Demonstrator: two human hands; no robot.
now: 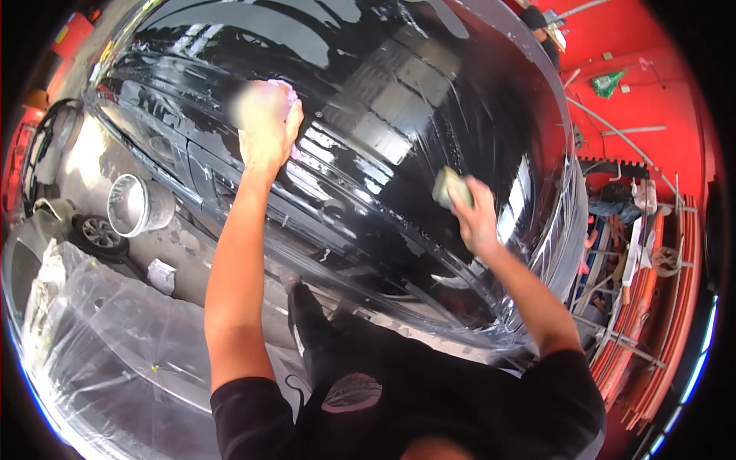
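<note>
A glossy black car body (307, 180) with wet streaks and reflections fills the middle of the view. My left hand (266, 126) is closed on a pink cloth (290, 90) and rests against the dark panel; part of this hand is blurred. Farther right, my right hand (478, 215) grips a pale yellow-green sponge (451, 188) between thumb and fingers, at the car's surface. Whether the sponge touches the panel, I cannot tell.
At left, a grey bucket (138, 205) stands on the floor near a car wheel (101, 234). Clear plastic sheeting (146, 337) drapes over something at lower left. Long red pipes (665, 307) and a metal rack (613, 337) line the right. A person (540, 29) is at upper right.
</note>
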